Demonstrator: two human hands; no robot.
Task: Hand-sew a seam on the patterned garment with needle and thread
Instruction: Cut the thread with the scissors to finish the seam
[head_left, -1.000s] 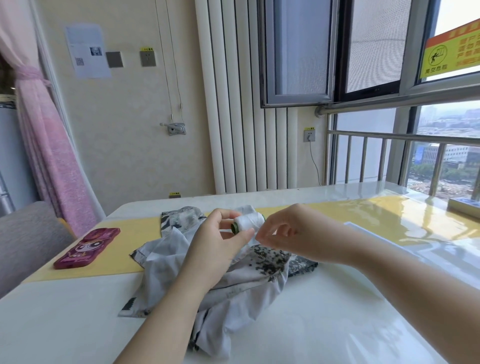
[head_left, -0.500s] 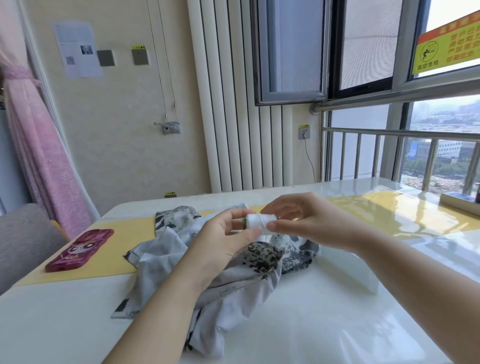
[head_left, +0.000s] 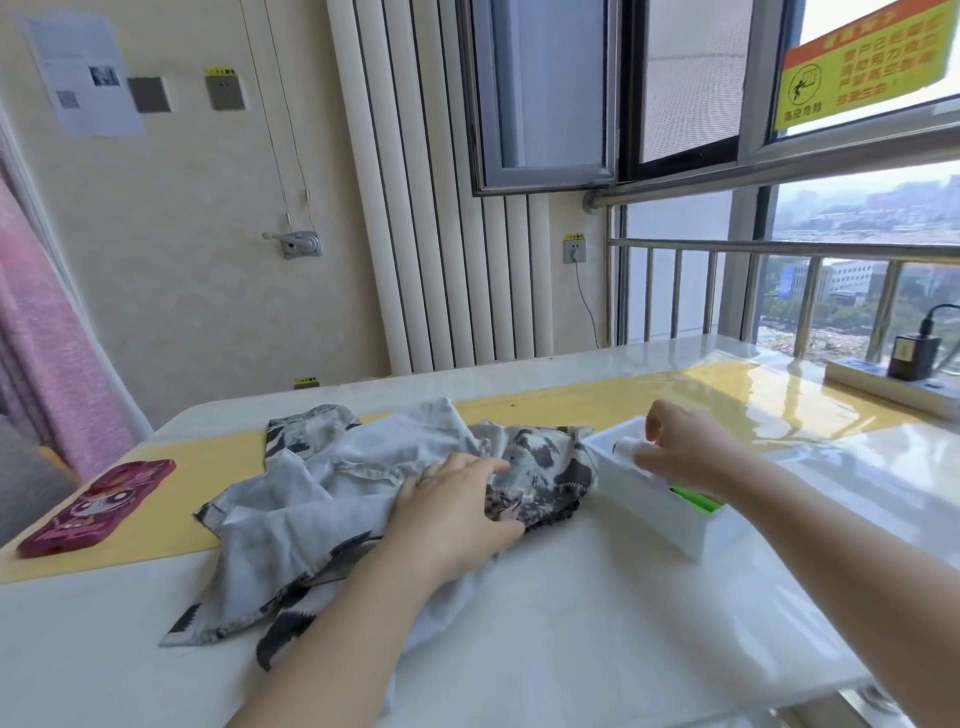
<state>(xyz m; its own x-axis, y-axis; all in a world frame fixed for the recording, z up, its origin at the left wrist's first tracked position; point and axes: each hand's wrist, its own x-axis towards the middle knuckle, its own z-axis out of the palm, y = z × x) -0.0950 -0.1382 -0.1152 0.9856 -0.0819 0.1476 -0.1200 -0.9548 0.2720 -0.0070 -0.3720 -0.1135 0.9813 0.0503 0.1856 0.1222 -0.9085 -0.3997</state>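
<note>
1. My left hand (head_left: 457, 512) lies flat and released on the patterned garment (head_left: 332, 499) mid-worktop (head_left: 597, 649).
2. My right hand (head_left: 685, 452) grasps the white thread spool (head_left: 626, 446) over the white box (head_left: 654, 512), just beside the garment.
3. A pink phone (head_left: 96, 506) lies near the worktop's left edge; a power strip (head_left: 893, 387) at the right.

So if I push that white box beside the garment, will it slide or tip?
The white box probably slides easily: the table looks glossy. It seems light plastic. Being long and low, it likely won't tip, though the right hand reaches into it.
</note>
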